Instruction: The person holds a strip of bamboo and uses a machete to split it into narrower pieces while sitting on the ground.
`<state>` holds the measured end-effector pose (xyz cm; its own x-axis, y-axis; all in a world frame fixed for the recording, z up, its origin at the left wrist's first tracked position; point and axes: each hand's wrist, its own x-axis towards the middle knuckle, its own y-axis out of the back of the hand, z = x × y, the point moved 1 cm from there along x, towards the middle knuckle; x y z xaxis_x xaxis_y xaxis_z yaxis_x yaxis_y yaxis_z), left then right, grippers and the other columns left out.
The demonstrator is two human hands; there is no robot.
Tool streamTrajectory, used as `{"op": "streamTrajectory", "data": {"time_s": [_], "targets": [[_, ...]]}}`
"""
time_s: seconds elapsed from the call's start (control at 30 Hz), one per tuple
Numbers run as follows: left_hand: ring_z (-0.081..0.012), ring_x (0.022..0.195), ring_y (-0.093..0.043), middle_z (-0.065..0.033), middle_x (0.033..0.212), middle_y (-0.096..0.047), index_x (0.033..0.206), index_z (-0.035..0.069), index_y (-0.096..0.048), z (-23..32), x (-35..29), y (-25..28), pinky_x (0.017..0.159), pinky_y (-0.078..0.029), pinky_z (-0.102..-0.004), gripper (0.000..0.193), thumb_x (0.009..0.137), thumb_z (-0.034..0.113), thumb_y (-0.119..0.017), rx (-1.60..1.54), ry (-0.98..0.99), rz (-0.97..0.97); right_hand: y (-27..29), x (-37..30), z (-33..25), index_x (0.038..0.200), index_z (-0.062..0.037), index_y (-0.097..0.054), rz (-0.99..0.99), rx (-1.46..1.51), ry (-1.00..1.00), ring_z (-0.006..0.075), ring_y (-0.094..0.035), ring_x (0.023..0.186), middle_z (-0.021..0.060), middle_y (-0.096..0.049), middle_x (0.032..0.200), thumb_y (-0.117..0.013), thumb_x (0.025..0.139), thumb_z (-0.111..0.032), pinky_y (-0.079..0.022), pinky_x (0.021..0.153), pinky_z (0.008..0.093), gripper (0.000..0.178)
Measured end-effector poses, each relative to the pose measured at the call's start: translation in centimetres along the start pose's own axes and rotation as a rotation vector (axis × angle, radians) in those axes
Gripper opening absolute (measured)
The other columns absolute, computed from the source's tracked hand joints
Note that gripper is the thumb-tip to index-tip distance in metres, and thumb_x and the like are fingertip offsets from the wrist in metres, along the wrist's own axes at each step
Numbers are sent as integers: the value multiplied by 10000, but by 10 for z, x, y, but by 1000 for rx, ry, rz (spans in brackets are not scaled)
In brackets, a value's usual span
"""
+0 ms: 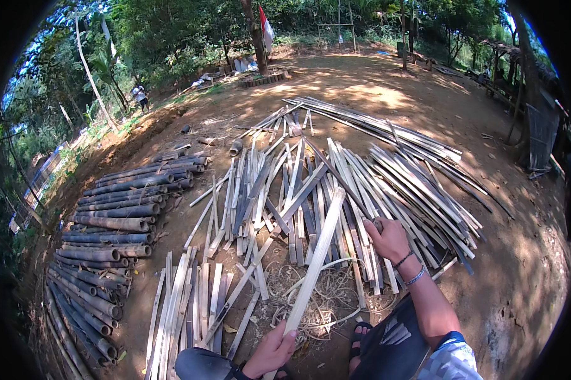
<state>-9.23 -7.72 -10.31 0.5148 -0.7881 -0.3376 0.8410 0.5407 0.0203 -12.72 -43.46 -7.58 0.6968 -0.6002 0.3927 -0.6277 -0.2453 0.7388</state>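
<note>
My left hand (271, 351) is closed around the near end of a long pale bamboo slat (315, 256). The slat slants up and away between my knees, its far end above the piled strips. My right hand (390, 242) is a fist to the right of the slat and apart from it. A small dark piece shows at its thumb, but I cannot make out what it is. Beneath the slat, curled bamboo shavings (311, 320) lie on the ground. Split bamboo strips (285, 183) are heaped just beyond, pale and dark faces mixed.
Dark whole bamboo poles (118, 212) are stacked at the left. More slats (171, 310) lie by my left knee, and another bundle (425, 196) spreads at the right. A tree trunk (255, 38) with a red and white flag (266, 31) stands far off; a person (140, 96) is far left.
</note>
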Motion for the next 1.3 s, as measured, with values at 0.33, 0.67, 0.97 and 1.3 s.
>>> {"op": "streamTrajectory", "data": {"time_s": [0.33, 0.67, 0.97, 1.3], "targets": [[-65, 455, -449, 3, 595, -440, 1017, 43, -438, 2, -3, 2, 409, -370, -226, 195, 1002, 237, -414, 173, -29, 124, 13, -23, -15, 709, -80, -637, -131, -166, 209, 356, -610, 579, 152, -576, 541, -592, 822, -538, -478, 548, 453, 473], [-185, 429, -563, -70, 566, -520, 941, 36, -415, 4, -3, -2, 395, -423, -313, 188, 983, 217, -444, 447, -106, 258, 3, -7, -17, 799, -79, -665, -236, -157, 159, 379, -617, 599, 176, -587, 559, -537, 852, -576, -498, 584, 455, 516], [-329, 471, -563, -147, 533, -498, 902, 30, -388, -5, 3, -3, 433, -383, -408, 189, 979, 191, -450, 651, -230, 308, -7, -5, -5, 757, -67, -669, -150, -133, 66, 356, -626, 596, 164, -588, 547, -513, 852, -596, -498, 583, 468, 559], [-414, 539, -538, -188, 545, -480, 912, 14, -397, 5, 5, -4, 470, -357, -462, 197, 976, 193, -448, 605, -140, 276, -2, -5, -4, 783, -69, -671, -196, -131, 46, 356, -623, 607, 170, -586, 550, -508, 851, -606, -494, 593, 459, 565]]}}
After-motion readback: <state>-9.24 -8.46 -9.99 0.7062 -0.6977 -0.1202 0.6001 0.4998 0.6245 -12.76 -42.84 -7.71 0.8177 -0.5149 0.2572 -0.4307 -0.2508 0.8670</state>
